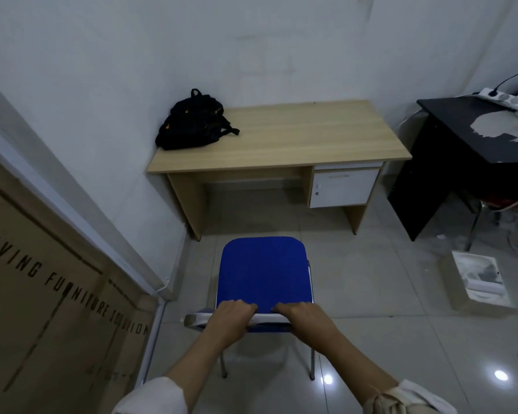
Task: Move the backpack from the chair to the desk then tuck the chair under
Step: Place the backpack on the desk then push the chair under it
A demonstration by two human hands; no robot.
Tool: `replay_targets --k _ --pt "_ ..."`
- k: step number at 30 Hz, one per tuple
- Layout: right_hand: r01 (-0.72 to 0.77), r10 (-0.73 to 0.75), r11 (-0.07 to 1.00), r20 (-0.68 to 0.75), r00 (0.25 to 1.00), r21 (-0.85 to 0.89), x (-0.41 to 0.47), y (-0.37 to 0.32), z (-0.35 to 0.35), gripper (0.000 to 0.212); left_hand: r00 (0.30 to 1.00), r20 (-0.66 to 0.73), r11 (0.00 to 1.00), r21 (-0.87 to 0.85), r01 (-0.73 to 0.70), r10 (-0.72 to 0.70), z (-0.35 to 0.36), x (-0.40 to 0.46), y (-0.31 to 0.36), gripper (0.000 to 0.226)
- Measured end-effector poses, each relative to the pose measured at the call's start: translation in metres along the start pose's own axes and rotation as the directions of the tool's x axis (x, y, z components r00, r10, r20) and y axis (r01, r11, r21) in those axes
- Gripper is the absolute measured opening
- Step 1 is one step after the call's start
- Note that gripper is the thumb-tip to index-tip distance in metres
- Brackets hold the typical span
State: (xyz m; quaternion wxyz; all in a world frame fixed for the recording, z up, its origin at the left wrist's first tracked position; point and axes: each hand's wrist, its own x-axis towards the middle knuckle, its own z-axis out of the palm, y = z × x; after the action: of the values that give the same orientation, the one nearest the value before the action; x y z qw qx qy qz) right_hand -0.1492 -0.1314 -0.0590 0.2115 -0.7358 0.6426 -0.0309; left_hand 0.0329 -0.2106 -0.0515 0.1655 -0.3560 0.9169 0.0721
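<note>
Sleeves pale and pushed up at bottom edge, both forearms reaching fwd & down. Left hand [229, 321] on the chair [263, 271] backrest top, fingers [245, 307] curled over the front of the rail, clamped on it. Right hand [304, 318] just beside it on the same rail, fingers [283, 309] wrapped over too, thumb side hidden so can't tell how tight. Hands close together, small gap btwn them, not touching. Chair's blue seat bare, facing the desk [296, 135], metal legs on the tile floor [386, 309]. Chair stands clear of the desk, in front of the open knee space, not under it yet. Backpack [193, 122], black w/ orange bits, sits on the desk's far left corner, up against the wall [117, 85], one strap trailing right across the top. Rest of desk top bare wood. White drawer unit [343, 186] under desk's right side. Right of that, black desk [473, 135] w/ a power strip [503, 98] and cable on it, well apart from the chair. Red seat edge peeking at far right. White box [479, 279] on floor at right, near the black desk. Big cardboard carton [42, 294] w/ printed lettering leaning along the left, near the chair's left side.
</note>
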Motion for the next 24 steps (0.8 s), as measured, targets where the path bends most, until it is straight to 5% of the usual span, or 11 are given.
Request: replay_targets --k 24 --pt "0.017 -0.019 0.998 -0.030 0.999 -0.065 0.179 0.102 -0.091 0.021 0.999 -0.032 0.999 -0.031 -0.024 0.023 -0.085 0.184 -0.090 0.016"
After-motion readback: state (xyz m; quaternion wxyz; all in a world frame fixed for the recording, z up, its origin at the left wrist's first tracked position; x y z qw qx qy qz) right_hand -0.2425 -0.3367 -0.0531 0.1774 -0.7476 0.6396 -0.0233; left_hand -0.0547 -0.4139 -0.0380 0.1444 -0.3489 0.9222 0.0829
